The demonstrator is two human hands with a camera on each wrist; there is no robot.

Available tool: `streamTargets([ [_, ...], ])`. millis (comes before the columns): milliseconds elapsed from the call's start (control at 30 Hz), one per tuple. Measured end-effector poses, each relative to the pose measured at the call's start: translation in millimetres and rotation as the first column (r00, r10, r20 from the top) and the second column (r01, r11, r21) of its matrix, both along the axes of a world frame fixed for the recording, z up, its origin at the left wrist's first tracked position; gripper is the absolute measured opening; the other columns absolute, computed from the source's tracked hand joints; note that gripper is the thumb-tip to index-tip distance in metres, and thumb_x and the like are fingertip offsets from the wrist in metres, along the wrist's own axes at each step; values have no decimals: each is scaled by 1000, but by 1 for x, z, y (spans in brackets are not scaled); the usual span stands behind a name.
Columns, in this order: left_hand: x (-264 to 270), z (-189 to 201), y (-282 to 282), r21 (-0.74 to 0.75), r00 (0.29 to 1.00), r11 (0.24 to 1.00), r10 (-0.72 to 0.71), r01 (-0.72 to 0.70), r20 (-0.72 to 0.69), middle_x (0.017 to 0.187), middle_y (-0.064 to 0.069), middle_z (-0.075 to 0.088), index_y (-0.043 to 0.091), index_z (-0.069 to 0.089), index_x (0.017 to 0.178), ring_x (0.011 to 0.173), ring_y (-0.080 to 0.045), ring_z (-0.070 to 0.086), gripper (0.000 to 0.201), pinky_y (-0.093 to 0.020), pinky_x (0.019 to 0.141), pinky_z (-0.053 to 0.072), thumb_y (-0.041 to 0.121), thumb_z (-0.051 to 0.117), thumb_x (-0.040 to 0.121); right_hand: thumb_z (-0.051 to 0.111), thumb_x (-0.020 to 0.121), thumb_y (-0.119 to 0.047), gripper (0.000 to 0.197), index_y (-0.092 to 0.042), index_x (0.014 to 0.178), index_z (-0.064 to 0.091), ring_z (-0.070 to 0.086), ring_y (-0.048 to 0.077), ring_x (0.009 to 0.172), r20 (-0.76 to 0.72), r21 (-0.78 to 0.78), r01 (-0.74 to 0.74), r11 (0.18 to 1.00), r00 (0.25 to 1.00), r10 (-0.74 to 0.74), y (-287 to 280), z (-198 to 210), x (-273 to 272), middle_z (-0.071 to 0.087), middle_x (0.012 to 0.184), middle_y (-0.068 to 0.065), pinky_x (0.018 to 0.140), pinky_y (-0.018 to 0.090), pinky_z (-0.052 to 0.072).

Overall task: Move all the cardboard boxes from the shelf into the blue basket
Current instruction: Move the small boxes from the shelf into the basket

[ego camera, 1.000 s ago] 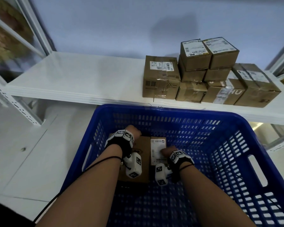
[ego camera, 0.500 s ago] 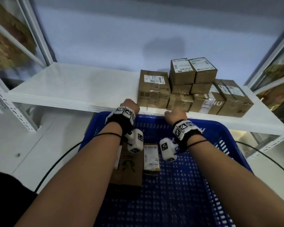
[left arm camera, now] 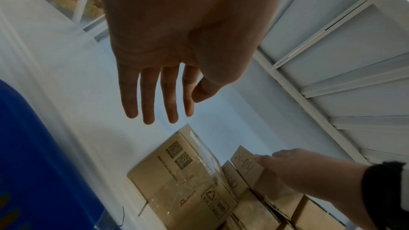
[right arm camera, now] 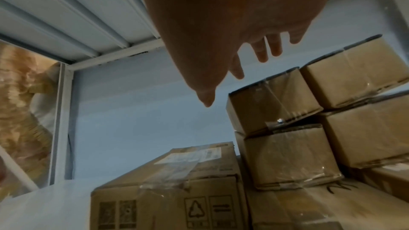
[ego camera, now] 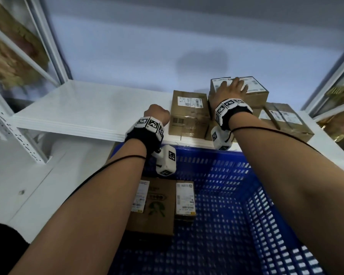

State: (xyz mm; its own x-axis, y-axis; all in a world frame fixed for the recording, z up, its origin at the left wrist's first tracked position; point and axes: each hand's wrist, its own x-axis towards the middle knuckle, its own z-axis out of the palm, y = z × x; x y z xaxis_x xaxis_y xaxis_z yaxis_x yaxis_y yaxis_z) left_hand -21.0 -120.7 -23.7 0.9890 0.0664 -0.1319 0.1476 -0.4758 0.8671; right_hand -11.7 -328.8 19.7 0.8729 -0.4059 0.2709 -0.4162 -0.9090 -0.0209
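Two brown cardboard boxes (ego camera: 161, 203) already lie in the blue plastic basket (ego camera: 246, 195) below me. My left hand (ego camera: 157, 114) hovers empty, fingers relaxed; farther, my right hand (ego camera: 231, 90) spreads, holding nothing, atop the nearer upper box (ego camera: 222, 86) of the shelf stack.

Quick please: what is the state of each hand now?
Left hand: open, fingers straight, holding nothing.
Right hand: open, reaching over the top brown cardboard box.
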Motion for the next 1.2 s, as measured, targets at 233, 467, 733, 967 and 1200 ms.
streamTargets([
  [233,6,-15,2,-30,997,1000,-9,7,-73,108,-14,73,7,71,102,100,-36,69,53,-45,94,55,28,42,63,50,96,-32,41,-8,129,56,24,48,142,58,-22,2,1000,998,-1,3,-23,11,31,149,36,121,55,7],
  [467,-10,-20,-6,-58,993,997,-57,51,-100,108,-16,72,5,72,102,102,-36,68,36,-44,95,55,21,46,83,55,86,-12,36,-13,122,57,38,50,129,201,30,4,1000,980,-10,8,-28,14,44,135,36,114,59,20],
  [733,-13,-22,-12,-47,990,995,-94,89,-101,110,-16,72,7,72,104,104,-36,67,33,-43,96,54,20,48,86,72,72,-34,85,-10,140,29,35,47,126,185,253,11,967,981,-59,5,-14,10,51,127,33,109,53,26],
  [967,-23,-20,-21,-170,986,979,-130,111,-108,109,-18,72,6,67,98,96,-35,71,31,-45,95,55,32,51,90,77,66,-55,102,-13,144,28,27,42,135,303,414,-78,907,951,-56,38,-8,-40,34,142,27,113,52,25],
  [1200,-46,-15,-60,-440,937,880,-288,176,-199,112,-16,72,8,66,112,100,-33,70,79,-54,92,54,76,48,76,80,64,-53,112,-9,148,20,18,43,140,165,569,-38,821,984,-68,41,-37,-111,25,147,27,117,49,19],
])
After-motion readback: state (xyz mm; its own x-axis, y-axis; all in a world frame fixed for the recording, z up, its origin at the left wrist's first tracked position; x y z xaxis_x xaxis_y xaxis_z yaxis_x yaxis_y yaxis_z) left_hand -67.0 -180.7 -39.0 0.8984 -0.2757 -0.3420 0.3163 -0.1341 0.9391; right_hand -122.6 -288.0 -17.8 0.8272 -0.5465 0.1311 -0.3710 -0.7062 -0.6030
